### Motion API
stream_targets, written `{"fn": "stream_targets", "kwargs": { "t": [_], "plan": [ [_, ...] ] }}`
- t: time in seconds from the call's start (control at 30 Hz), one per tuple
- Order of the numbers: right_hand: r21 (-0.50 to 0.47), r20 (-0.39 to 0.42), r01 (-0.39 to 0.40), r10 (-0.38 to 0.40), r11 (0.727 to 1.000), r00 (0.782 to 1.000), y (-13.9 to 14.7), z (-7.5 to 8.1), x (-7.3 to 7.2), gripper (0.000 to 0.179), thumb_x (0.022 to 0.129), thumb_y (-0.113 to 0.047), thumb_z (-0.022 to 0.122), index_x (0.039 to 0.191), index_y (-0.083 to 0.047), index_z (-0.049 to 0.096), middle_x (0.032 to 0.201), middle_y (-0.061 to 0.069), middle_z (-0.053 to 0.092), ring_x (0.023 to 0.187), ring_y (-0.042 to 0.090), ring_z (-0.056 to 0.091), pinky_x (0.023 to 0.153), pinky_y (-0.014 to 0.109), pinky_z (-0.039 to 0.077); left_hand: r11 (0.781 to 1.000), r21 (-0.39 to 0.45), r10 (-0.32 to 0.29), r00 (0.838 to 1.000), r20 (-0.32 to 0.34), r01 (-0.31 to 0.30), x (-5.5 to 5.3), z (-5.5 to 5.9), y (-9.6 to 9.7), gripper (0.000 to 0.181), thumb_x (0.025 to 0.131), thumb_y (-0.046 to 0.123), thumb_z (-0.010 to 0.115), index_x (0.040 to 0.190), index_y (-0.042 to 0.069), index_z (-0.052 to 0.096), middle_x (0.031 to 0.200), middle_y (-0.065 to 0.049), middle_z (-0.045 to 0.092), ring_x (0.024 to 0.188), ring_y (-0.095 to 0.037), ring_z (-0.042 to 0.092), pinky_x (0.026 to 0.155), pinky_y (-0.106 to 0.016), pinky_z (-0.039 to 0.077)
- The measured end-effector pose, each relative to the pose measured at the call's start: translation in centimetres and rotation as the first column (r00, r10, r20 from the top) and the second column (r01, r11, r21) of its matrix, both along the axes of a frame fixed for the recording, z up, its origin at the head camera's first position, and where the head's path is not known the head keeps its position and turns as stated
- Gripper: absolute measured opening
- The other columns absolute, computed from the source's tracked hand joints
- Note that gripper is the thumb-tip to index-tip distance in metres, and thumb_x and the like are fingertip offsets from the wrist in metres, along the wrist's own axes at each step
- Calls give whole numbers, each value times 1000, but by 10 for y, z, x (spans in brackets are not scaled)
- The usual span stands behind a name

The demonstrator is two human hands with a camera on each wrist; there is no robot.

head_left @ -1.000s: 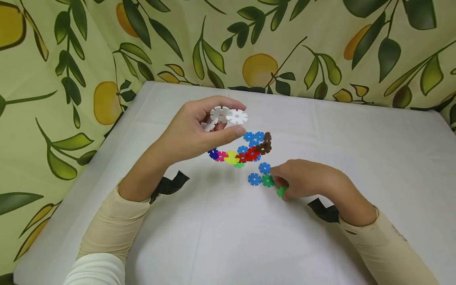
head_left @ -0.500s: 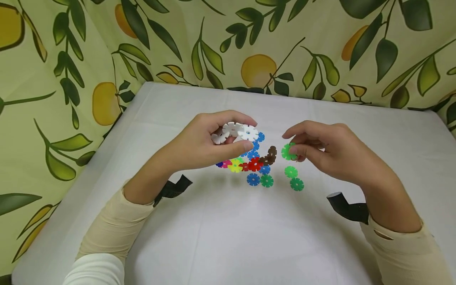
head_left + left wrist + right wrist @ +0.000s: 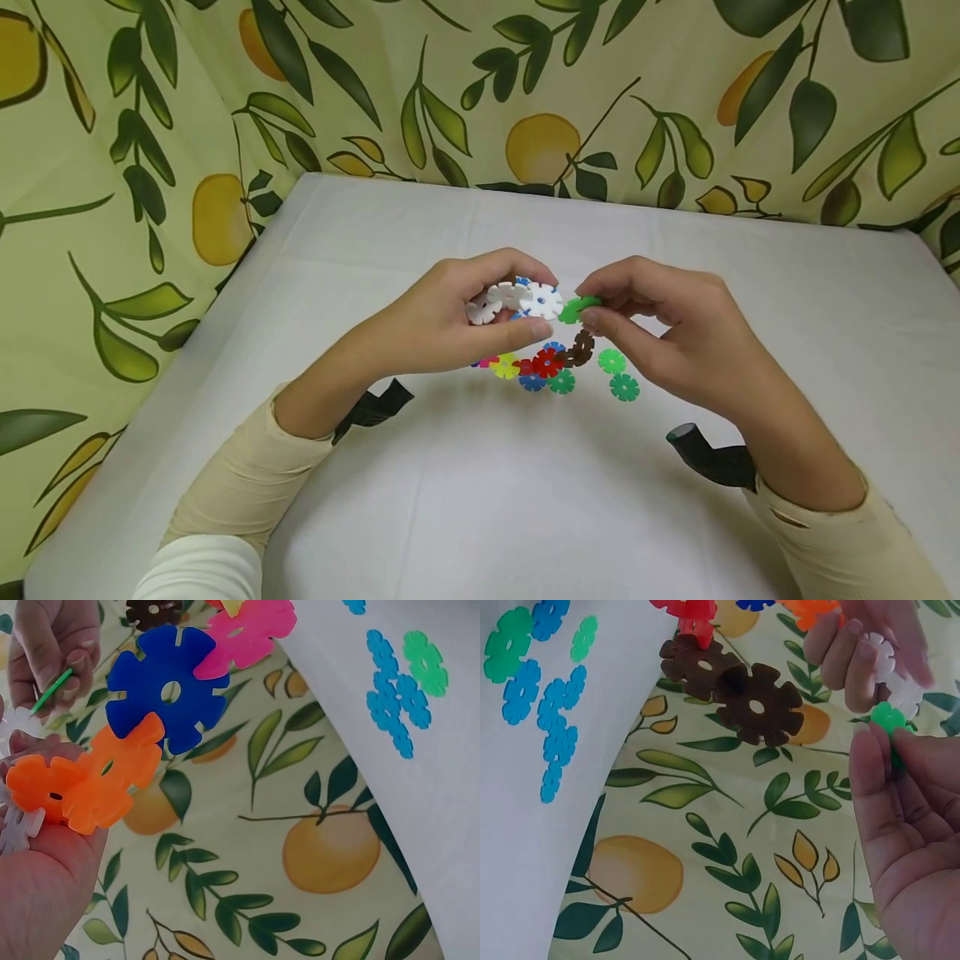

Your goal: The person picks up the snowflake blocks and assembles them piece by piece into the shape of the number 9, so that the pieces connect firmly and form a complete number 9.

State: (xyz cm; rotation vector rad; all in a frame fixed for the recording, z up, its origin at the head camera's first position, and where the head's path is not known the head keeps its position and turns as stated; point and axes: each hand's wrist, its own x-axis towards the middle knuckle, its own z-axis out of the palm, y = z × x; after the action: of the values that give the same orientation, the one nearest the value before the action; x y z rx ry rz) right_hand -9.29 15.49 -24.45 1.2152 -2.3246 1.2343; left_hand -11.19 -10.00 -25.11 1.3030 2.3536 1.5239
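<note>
My left hand (image 3: pixel 457 317) holds a chain of slotted snowflake discs by its white discs (image 3: pixel 543 301), between thumb and fingers. Beyond them the linked chain runs through orange discs (image 3: pixel 105 769), a dark blue disc (image 3: pixel 139 682), a pink disc (image 3: pixel 255 630), then yellow, red discs (image 3: pixel 547 362) and brown discs (image 3: pixel 757 705), curving round in the air. My right hand (image 3: pixel 667 333) pinches a bright green disc (image 3: pixel 570 311) between thumb and index finger. Its free edge is right at the end white disc; the fingers partly cover it.
Under the chain, a blue disc (image 3: pixel 532 382) and a green disc (image 3: pixel 562 382) lie on the white-covered table (image 3: pixel 480 500). Two more green discs (image 3: pixel 624 387) lie to the right. A joined blue cluster (image 3: pixel 559 735) lies farther back. Leaf-and-fruit cloth (image 3: pixel 420 83) hangs behind.
My right hand has picked a green disc off the table, lifted it and brought it left against the white end. My left hand has shifted right and lower with the chain.
</note>
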Motion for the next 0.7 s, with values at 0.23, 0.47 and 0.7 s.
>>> {"fn": "stream_targets", "kwargs": {
  "t": [0.23, 0.47, 0.7],
  "plan": [
    [14, -60, 34, -33, 999, 998, -4, -2, 5, 34, 75, 18, 77, 104, 5, 65, 94, 0, 72, 76, 9, 68, 73, 20, 56, 999, -26, -29, 1000, 1, 29, 0, -2, 1, 33, 94, 17, 73, 123, 10, 59, 87, 9, 66, 63, -9, 54, 61, -31, 48],
    [35, -121, 94, -89, 995, 989, -8, -4, 10, 24, 79, 14, 76, 97, 2, 68, 89, -1, 73, 73, 6, 67, 64, 16, 54, 983, -174, -54, 998, 28, 58, 6, 0, 1, 37, 101, 22, 63, 131, 9, 46, 83, 8, 67, 66, -8, 56, 69, -31, 49],
    [19, -77, 91, -89, 996, 993, -11, -7, 11, 26, 77, 20, 73, 92, 0, 69, 85, -2, 72, 69, 7, 65, 62, 16, 52, 967, -243, -70, 996, 56, 82, 7, -1, 1, 38, 103, 26, 59, 132, 9, 42, 93, 5, 68, 71, -11, 59, 74, -32, 49]
  ]
}}
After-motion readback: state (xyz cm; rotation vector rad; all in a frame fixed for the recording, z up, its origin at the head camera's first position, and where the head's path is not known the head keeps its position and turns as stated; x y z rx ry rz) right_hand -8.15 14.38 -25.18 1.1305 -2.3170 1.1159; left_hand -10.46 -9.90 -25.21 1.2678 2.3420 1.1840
